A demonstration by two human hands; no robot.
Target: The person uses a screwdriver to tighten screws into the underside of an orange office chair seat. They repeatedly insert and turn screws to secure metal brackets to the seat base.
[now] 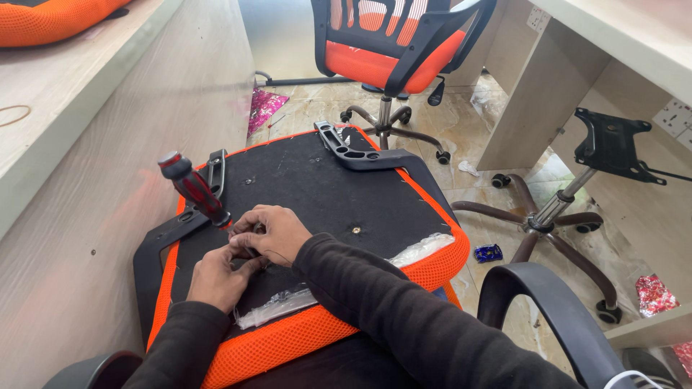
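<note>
While bent over an upturned orange chair seat [432, 270] with a black underside panel, both hands at the panel's near left part. Left hand [220, 277] curled, fingertips pinching something too small to make out against the panel. Right hand [270, 232] just beyond and touching it, fingers bunched in a loose closed pinch on the same spot; what is pinched cannot be told. Clear plastic wrap [288, 301] crumpled along the near edge of the seat, running toward its right corner. Red-and-black screwdriver [193, 189] tilted, tip down at the panel's left edge just beside the right hand, gripped by neither hand. Black armrest bracket [155, 248] fixed at the seat's left edge; second black armrest [360, 153] lying across the far corner. Small metal bolt [356, 230] near the panel's middle. Right of the seat, on the tiled floor, bare star chair base [555, 212] with black mounting plate on top. Farthest back, assembled orange office chair [393, 43].
</note>
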